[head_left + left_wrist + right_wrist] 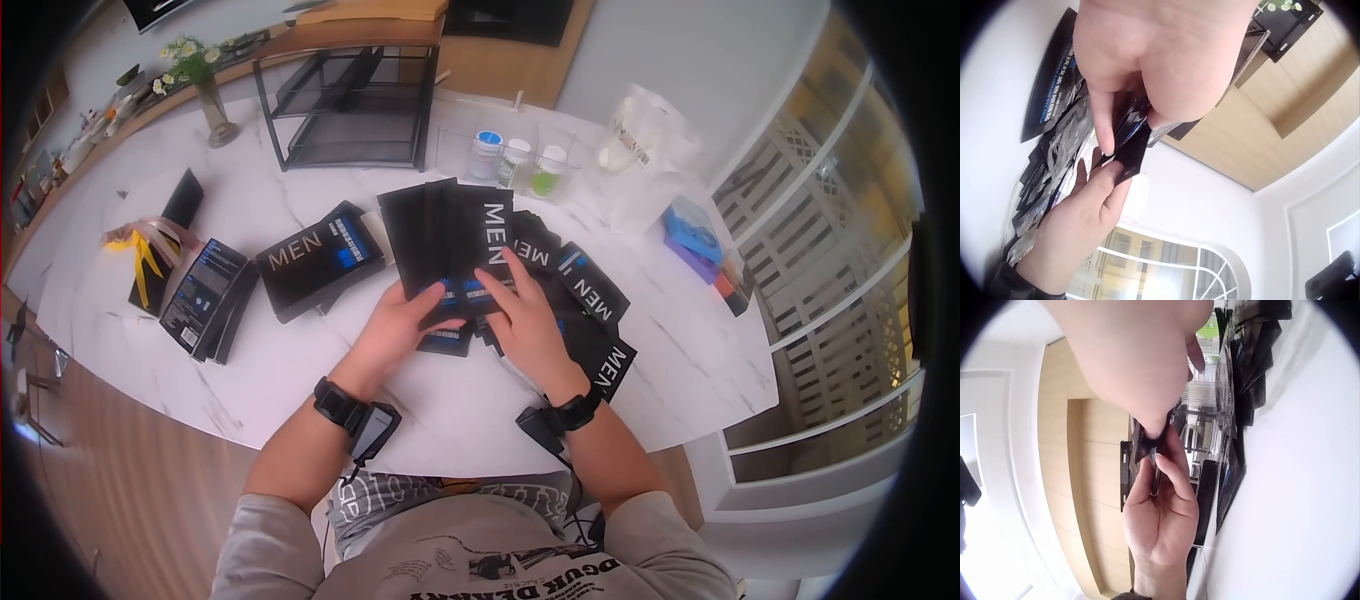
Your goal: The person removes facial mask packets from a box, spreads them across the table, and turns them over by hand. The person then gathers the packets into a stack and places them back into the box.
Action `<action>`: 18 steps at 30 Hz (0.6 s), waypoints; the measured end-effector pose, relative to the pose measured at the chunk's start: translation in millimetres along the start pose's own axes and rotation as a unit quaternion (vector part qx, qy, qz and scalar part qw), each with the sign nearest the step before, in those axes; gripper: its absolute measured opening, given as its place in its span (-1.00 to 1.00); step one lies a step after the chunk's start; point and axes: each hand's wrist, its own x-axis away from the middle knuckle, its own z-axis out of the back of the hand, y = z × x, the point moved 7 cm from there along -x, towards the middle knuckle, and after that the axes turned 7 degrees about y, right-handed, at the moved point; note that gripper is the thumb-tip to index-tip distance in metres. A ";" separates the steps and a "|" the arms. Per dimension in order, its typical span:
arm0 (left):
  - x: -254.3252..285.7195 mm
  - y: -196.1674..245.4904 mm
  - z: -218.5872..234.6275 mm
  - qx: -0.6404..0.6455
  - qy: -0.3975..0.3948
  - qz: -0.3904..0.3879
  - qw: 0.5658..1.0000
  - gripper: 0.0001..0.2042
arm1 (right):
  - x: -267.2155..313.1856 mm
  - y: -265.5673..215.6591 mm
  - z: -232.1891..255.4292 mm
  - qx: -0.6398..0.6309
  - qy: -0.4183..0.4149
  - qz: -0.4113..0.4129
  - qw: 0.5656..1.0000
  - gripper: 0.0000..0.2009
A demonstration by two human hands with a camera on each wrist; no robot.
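Several black foil sachets [420, 235], one lettered "MEN", are held up together in a small fan over the table. My left hand [398, 325] grips their lower left part between thumb and fingers. On the right side, my right hand [530, 325] pinches the same sachets near the lower edge, thumb in front. In the left wrist view the fingers of both hands meet at the dark packets [1132, 150]. More "MEN" sachets [595, 290] lie spread in an overlapping pile under and beside my right hand.
Left of my hands lie a black "MEN" box [320, 260] and another dark box [205, 300]. A black mesh rack [350, 140] stands behind, beside clear holders with bottles [515, 160]. A white bag [645, 145] and blue box [692, 228] are at right; a flower vase [215, 115] is far left.
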 end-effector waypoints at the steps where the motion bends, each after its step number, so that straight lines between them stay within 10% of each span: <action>1: -0.1 0.3 0.3 -0.009 -0.003 -0.002 1.000 -0.74 | 0.1 -4.2 0.3 0.026 0.010 0.032 0.999 -0.45; 9: -8.1 -6.7 11.8 -0.072 0.027 -0.027 0.997 -0.71 | 2.2 5.7 7.8 -0.101 0.094 -0.023 0.990 -0.35; 12: -7.6 -6.0 12.2 -0.099 0.024 -0.027 0.994 -0.73 | 4.5 30.4 2.6 -0.390 0.190 -0.159 0.887 -0.30; 18: -8.0 -17.1 14.8 -0.211 -0.014 -0.019 0.977 -0.77 | 10.5 46.3 -15.5 -0.472 0.062 -0.258 0.841 -0.72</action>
